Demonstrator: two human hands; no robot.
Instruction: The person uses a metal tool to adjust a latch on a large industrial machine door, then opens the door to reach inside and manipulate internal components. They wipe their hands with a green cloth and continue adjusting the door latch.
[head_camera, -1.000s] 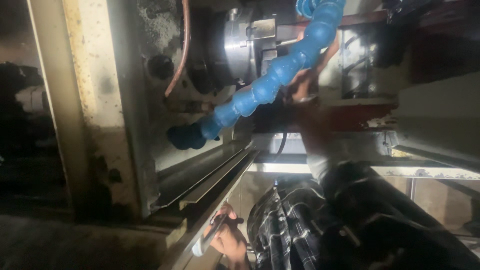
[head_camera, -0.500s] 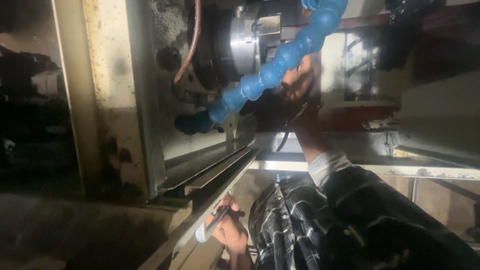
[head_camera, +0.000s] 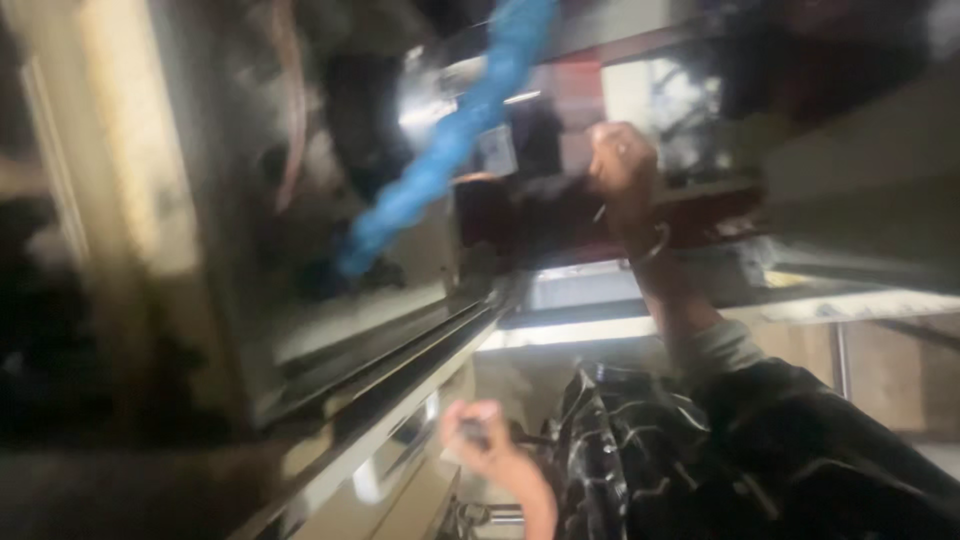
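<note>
The picture is blurred by motion. My right hand (head_camera: 623, 162) is raised inside a machine with its fingers curled, a bangle on the wrist, to the right of a blue segmented coolant hose (head_camera: 445, 160). I cannot tell whether it holds anything. My left hand (head_camera: 482, 437) is low, beside the machine's sloping metal rail (head_camera: 400, 375), closed around a small dark pen-like tool (head_camera: 470, 432). A shiny round chuck (head_camera: 430, 100) sits behind the hose.
A worn cream-coloured machine frame (head_camera: 130, 170) stands at the left. A pale ledge (head_camera: 640, 325) runs to the right under my raised arm. My dark patterned shirt (head_camera: 640, 470) fills the lower middle. The left edge is dark.
The view has swung and gone blurry. My right hand has drawn away from the blue hose to the right. My left hand keeps the dark tool by the rail.
</note>
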